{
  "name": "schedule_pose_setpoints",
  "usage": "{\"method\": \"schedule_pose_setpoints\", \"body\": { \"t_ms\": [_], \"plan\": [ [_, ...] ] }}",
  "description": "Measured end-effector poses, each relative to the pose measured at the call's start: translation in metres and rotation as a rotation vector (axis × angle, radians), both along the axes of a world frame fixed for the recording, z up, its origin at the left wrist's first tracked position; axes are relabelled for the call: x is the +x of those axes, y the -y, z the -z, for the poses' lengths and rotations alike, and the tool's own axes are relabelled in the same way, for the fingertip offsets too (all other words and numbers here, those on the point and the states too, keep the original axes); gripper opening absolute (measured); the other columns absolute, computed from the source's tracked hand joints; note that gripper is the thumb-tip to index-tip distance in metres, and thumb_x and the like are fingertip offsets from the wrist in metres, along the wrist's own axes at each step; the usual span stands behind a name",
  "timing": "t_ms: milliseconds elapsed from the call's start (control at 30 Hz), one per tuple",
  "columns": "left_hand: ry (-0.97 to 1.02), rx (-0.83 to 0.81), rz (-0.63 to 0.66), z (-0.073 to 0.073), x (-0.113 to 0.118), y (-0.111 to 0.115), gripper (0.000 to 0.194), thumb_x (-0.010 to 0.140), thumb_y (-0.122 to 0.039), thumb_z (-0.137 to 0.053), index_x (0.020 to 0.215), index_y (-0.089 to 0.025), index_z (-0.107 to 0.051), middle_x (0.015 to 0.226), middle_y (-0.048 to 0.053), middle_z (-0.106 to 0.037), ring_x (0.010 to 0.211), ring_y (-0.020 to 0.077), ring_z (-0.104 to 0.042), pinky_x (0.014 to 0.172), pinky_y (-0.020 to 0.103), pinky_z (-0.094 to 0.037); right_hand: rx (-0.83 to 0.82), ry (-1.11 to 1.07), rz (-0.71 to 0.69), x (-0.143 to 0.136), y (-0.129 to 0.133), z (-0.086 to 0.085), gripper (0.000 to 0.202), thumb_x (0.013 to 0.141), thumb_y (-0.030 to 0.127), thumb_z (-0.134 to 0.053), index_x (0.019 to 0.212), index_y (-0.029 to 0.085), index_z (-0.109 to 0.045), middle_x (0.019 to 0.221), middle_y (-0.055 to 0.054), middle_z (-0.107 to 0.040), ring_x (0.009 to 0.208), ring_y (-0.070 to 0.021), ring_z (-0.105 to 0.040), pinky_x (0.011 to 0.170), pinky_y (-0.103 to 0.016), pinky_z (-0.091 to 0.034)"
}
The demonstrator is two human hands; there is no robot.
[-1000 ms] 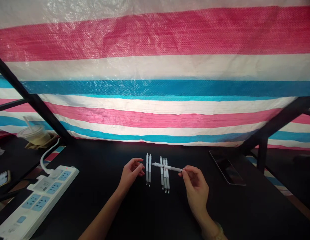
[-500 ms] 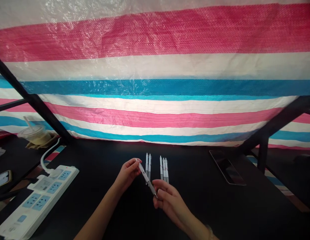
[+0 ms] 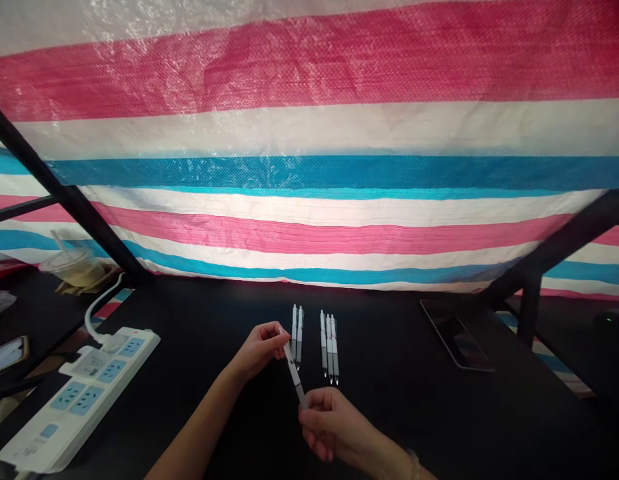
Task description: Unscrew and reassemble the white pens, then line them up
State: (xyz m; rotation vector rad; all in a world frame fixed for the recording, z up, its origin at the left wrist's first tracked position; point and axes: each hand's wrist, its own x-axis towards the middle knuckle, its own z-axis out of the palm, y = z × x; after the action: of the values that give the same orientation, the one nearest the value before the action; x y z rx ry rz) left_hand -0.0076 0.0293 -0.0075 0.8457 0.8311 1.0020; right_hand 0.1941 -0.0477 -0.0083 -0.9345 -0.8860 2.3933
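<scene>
A white pen with a grey grip slants between my hands above the black table. My left hand pinches its upper end between thumb and fingers. The lower, grey end sits in the closed fingers of my right hand, which hide its tip. Just behind my left hand lie two similar pens side by side, partly covered by the held pen and fingers. Three more pens lie together to their right, tips toward me.
At the left lies a white power strip with a plugged-in cable. A dark phone rests at the right. Beyond are a plastic cup, another phone, black frame bars and a striped sheet.
My right hand has moved down and closed round the pen's lower end. The pen has turned steeper, and my left hand has shifted slightly right and down. The tips of the three pens are now uncovered.
</scene>
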Motion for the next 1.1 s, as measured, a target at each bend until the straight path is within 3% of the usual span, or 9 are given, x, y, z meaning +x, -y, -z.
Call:
{"method": "schedule_pose_setpoints", "body": {
  "t_ms": [200,333,467,667,800,933,1100],
  "plan": [
    [0.034,-0.012,0.051,0.002,-0.007,-0.002,0.022,0.073,-0.028,-0.081,0.075,-0.012,-0.066,0.06,0.002,-0.064,0.05,0.0083,-0.058,0.05,0.016,-0.045,-0.047,-0.06,-0.076,0.003,0.0,-0.002,0.051,0.08,0.058,-0.063,0.097,0.009,-0.062,0.072,-0.006,-0.069,0.052,-0.0126,-0.065,0.042,-0.018,-0.04],
    [0.06,-0.013,0.081,0.004,-0.008,-0.001,0.023,0.072,-0.028,-0.082,0.075,-0.012,-0.066,0.061,0.002,-0.065,0.05,0.0088,-0.059,0.048,0.016,-0.045,-0.044,-0.069,-0.087,0.004,-0.002,-0.002,0.039,0.076,0.046,-0.073,0.089,0.011,-0.06,0.068,-0.003,-0.067,0.054,-0.0119,-0.065,0.044,-0.017,-0.041],
    [0.08,-0.008,0.091,0.005,-0.006,-0.001,0.022,0.072,-0.028,-0.082,0.075,-0.012,-0.066,0.062,0.003,-0.065,0.051,0.0087,-0.059,0.048,0.015,-0.044,-0.04,-0.075,-0.083,0.006,-0.004,-0.001,0.044,0.082,0.052,-0.066,0.095,0.01,-0.062,0.074,-0.006,-0.068,0.057,-0.0135,-0.067,0.044,-0.018,-0.041],
    [0.101,-0.002,0.095,0.005,-0.007,-0.003,0.021,0.073,-0.026,-0.081,0.076,-0.012,-0.067,0.063,0.003,-0.066,0.051,0.0088,-0.06,0.049,0.015,-0.046,-0.029,-0.085,-0.103,0.01,-0.008,-0.001,0.046,0.082,0.048,-0.067,0.104,0.008,-0.064,0.089,-0.014,-0.071,0.066,-0.0175,-0.07,0.044,-0.018,-0.043],
    [0.116,0.004,0.096,0.004,-0.008,-0.003,0.018,0.074,-0.024,-0.08,0.076,-0.012,-0.067,0.064,0.003,-0.065,0.052,0.0088,-0.06,0.049,0.015,-0.045,-0.01,-0.071,-0.089,0.012,-0.01,-0.002,0.033,0.079,0.038,-0.072,0.097,0.011,-0.064,0.082,-0.008,-0.07,0.068,-0.0157,-0.069,0.046,-0.016,-0.042],
    [0.13,0.011,0.105,0.005,-0.01,-0.003,0.017,0.074,-0.024,-0.08,0.077,-0.012,-0.067,0.065,0.003,-0.065,0.053,0.0088,-0.059,0.05,0.016,-0.045,-0.015,-0.063,-0.087,0.012,-0.01,-0.003,0.041,0.085,0.047,-0.064,0.098,0.008,-0.065,0.084,-0.012,-0.07,0.066,-0.0171,-0.07,0.043,-0.017,-0.043],
    [0.146,0.013,0.105,0.006,-0.011,-0.004,0.016,0.075,-0.023,-0.079,0.078,-0.012,-0.068,0.066,0.003,-0.065,0.054,0.009,-0.06,0.05,0.016,-0.045,-0.016,-0.059,-0.072,0.012,-0.011,-0.002,0.034,0.081,0.036,-0.071,0.102,0.011,-0.064,0.084,-0.009,-0.071,0.068,-0.0167,-0.07,0.044,-0.016,-0.044]
  ]
}}
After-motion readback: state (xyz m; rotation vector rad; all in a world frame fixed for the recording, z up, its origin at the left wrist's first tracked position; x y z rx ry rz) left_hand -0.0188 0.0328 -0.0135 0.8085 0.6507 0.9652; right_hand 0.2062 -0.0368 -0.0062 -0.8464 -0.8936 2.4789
